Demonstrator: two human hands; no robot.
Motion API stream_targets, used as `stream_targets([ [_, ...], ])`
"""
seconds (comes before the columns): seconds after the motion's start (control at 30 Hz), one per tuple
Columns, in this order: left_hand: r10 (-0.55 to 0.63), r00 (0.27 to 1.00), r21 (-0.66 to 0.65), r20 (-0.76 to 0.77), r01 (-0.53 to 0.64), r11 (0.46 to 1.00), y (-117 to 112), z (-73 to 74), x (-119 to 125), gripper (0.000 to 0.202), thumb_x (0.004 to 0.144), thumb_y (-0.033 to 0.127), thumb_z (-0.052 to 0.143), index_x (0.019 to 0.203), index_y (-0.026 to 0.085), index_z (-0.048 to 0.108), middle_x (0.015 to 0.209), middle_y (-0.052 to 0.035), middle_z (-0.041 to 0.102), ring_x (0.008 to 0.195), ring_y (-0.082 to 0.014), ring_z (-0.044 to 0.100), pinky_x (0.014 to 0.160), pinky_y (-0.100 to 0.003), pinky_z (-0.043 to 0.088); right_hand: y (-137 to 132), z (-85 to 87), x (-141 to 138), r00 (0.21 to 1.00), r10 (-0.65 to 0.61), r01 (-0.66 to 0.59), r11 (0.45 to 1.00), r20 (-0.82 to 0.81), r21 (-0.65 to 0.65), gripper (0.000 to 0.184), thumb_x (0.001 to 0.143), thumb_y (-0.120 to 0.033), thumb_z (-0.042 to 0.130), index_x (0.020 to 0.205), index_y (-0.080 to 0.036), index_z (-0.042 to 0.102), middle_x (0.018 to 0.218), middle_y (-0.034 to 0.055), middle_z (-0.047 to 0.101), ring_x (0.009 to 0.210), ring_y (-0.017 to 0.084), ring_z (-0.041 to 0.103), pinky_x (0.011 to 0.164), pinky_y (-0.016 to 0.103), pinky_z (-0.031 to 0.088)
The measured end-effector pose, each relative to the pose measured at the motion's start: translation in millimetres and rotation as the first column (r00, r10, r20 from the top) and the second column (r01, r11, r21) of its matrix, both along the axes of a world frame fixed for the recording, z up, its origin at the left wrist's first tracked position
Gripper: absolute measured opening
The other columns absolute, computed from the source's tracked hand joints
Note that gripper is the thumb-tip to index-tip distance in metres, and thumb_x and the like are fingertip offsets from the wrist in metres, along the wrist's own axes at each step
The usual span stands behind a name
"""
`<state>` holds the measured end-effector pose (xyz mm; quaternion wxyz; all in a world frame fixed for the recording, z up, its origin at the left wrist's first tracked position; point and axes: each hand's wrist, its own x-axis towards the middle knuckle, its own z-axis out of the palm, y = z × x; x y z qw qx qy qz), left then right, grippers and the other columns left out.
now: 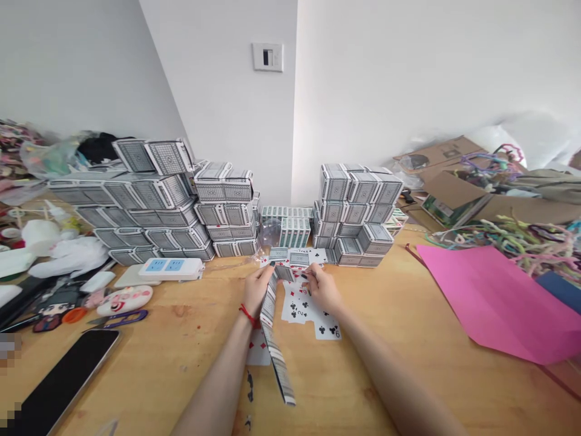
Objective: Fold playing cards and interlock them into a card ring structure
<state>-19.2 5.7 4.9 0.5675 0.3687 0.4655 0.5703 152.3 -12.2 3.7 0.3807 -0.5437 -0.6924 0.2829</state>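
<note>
My left hand (pixel 258 289), a red cord around its wrist, is closed on the upper end of a long chain of folded playing cards (pixel 271 330). The chain trails down toward me over the table. Opposite it, my right hand (pixel 325 289) pinches what looks like a playing card, seen nearly edge-on and partly hidden by the fingers. Loose cards (pixel 297 307) lie face up beneath and between the hands, with a few more face down just beyond. Another face-up card (pixel 258 350) is partly covered by the left wrist and the chain.
Stacked blocks of folded cards stand at left (pixel 167 194) and right (pixel 358 206), with card boxes (pixel 295 229) between. A white power strip (pixel 171 268), scissors (pixel 120 319) and a phone (pixel 68 381) lie left. Pink paper (pixel 494 297) and a cardboard box (pixel 472 200) occupy the right.
</note>
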Motion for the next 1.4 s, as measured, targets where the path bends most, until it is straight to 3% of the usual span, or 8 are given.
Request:
stream_targets([
  [0.17, 0.022, 0.999, -0.012, -0.024, -0.022, 1.0, -3, 8.6, 1, 0.024, 0.062, 0.034, 0.067, 0.075, 0.015, 0.072, 0.06, 0.001, 0.063, 0.058, -0.0127, 0.056, 0.053, -0.023, 0.05, -6, 1.9, -3, 0.985, 0.027, -0.033, 0.999, 0.169, 0.033, 0.009, 0.085, -0.02, 0.034, 0.085, -0.022, 0.044, 0.07, 0.0016, 0.065, 0.062, 0.016, 0.059, 0.056, 0.023, 0.037],
  [0.33, 0.073, 0.997, -0.013, -0.026, -0.073, 0.997, -2, 9.7, 0, 0.024, 0.06, 0.035, 0.068, 0.07, 0.013, 0.071, 0.062, -0.0006, 0.063, 0.06, -0.0135, 0.056, 0.052, -0.022, 0.05, -9, 2.0, -8, 0.917, 0.01, -0.04, 0.997, 0.398, 0.068, 0.016, 0.085, -0.022, 0.034, 0.094, -0.02, 0.048, 0.067, 0.0025, 0.063, 0.055, 0.017, 0.056, 0.049, 0.023, 0.029],
  [0.57, 0.058, 0.998, -0.033, 0.006, -0.058, 0.998, 2, 2.5, -1, 0.026, 0.061, 0.035, 0.068, 0.077, 0.015, 0.072, 0.068, -0.0017, 0.065, 0.066, -0.0155, 0.059, 0.058, -0.027, 0.054, -6, -0.7, 1, 0.958, 0.012, -0.05, 0.991, 0.286, 0.127, 0.024, 0.083, -0.016, 0.033, 0.099, -0.02, 0.05, 0.064, 0.0013, 0.062, 0.058, 0.016, 0.057, 0.055, 0.022, 0.035],
  [0.93, 0.008, 0.999, 0.02, -0.045, -0.007, 1.0, 0, 0.7, -1, 0.025, 0.064, 0.035, 0.066, 0.076, 0.014, 0.072, 0.066, -0.0018, 0.065, 0.063, -0.0144, 0.058, 0.056, -0.025, 0.052, -10, 2.5, -8, 0.879, 0.051, -0.098, 0.992, 0.474, 0.076, 0.024, 0.087, -0.021, 0.031, 0.107, -0.018, 0.045, 0.072, 0.0051, 0.065, 0.059, 0.019, 0.058, 0.052, 0.024, 0.03],
  [1.23, 0.023, 0.99, 0.055, -0.138, -0.016, 0.998, 0, 0.9, -2, 0.025, 0.063, 0.037, 0.066, 0.069, 0.013, 0.07, 0.063, -0.0011, 0.063, 0.06, -0.0135, 0.055, 0.051, -0.021, 0.047, -6, -3.0, -8, 0.947, 0.097, -0.094, 0.995, 0.305, -0.026, 0.036, 0.085, -0.016, 0.031, 0.121, -0.017, 0.031, 0.071, 0.0029, 0.06, 0.062, 0.017, 0.055, 0.054, 0.023, 0.034],
  [1.4, 0.027, 0.985, 0.081, -0.173, -0.013, 0.997, 0, 0.0, -3, 0.025, 0.065, 0.037, 0.065, 0.069, 0.013, 0.07, 0.065, -0.001, 0.064, 0.064, -0.0142, 0.057, 0.053, -0.02, 0.046, -5, -3.6, -5, 0.956, 0.131, -0.115, 0.991, 0.264, -0.073, 0.034, 0.088, -0.02, 0.027, 0.121, -0.019, 0.031, 0.07, 0.0009, 0.058, 0.062, 0.016, 0.054, 0.058, 0.024, 0.037],
])
